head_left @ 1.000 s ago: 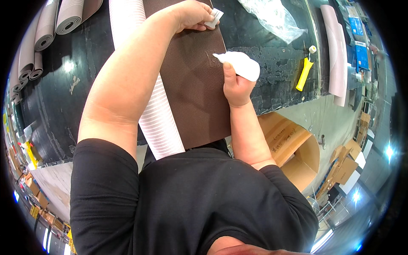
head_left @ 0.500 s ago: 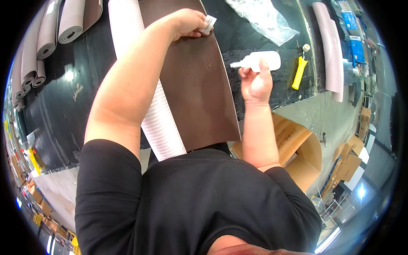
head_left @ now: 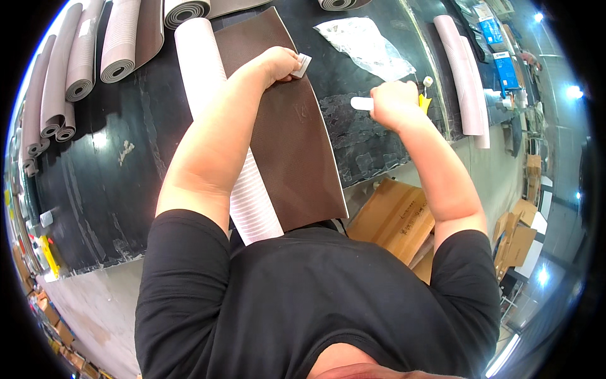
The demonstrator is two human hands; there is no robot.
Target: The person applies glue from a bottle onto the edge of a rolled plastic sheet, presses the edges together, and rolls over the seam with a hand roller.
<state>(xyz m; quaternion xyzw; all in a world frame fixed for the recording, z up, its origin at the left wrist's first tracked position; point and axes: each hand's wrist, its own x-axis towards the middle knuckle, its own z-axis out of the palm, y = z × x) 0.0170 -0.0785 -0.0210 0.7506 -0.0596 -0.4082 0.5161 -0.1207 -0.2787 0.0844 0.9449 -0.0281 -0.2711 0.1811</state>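
A partly unrolled mat lies in front of me, its dark brown face (head_left: 293,151) showing beside a pale pink ribbed roll (head_left: 255,196). My left hand (head_left: 279,65) is closed over the mat's right edge, pinching a small white label (head_left: 303,65) with print on it. To the right, above the black table, my right hand (head_left: 396,104) is wrapped round a white plastic bottle (head_left: 361,103). Only one end of the bottle sticks out to the left of the fist. A small roller with a yellow handle (head_left: 425,103) lies just past that hand, mostly hidden by it.
Several rolled mats (head_left: 120,47) lie along the far left of the black table (head_left: 107,189). A clear plastic bag (head_left: 366,47) is beyond my right hand. Pink rolls (head_left: 464,76) lie at the right edge, near blue boxes (head_left: 505,69). A cardboard box (head_left: 394,218) stands below the table.
My right hand has moved up and right with the bottle, turning over so its back now faces me and its fingers hide most of the bottle. My left hand still pinches the label.
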